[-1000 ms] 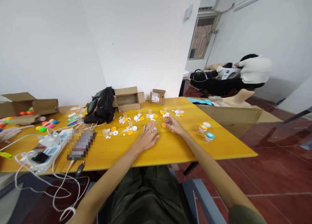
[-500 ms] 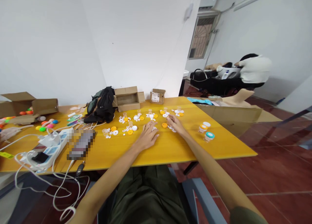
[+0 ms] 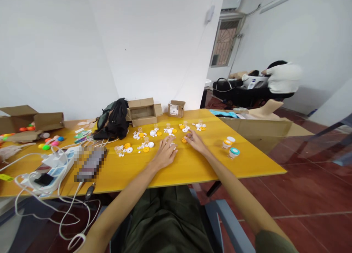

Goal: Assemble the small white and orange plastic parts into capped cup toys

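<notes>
Yellow cap [image 3: 184, 139] by right hand [image 3: 197, 143], small jars [image 3: 233, 152] well apart.

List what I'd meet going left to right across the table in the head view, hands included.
Open box → power strip → black bag → left hand → right hand → teal-lid jar.

The worktop [image 3: 192, 168] is plain yellow, strewn with white and orange discs [image 3: 145, 149]. Toward 3 o'clock stand an orange-lidded jar [image 3: 227, 143] and a teal-lidded jar [image 3: 234, 152]. At 11 o'clock lie a black bag [image 3: 117, 117] and brown boxes [image 3: 141, 112].
</notes>
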`<state>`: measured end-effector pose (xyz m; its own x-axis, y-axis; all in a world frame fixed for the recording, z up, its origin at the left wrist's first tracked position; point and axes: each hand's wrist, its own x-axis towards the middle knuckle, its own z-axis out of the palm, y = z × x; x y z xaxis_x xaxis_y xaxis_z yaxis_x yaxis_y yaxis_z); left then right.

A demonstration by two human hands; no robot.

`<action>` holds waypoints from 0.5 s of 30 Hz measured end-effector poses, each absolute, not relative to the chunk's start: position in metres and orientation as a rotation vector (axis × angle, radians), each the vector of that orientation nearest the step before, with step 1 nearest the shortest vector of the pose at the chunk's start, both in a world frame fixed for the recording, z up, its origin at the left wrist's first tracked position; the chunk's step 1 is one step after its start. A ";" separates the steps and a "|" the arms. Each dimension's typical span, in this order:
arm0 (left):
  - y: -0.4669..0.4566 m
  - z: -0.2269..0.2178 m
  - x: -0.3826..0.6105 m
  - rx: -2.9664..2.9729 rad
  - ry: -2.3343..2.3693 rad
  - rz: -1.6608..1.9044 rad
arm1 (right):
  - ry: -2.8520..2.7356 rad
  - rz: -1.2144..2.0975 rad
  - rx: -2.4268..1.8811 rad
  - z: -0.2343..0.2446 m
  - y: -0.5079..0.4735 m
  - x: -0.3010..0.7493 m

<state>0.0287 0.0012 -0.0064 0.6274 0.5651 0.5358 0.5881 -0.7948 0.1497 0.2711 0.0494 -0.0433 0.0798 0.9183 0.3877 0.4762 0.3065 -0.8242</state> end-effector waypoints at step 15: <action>0.003 -0.003 0.029 -2.776 -1.145 -0.969 | -1.578 0.518 -1.357 -0.044 0.048 0.271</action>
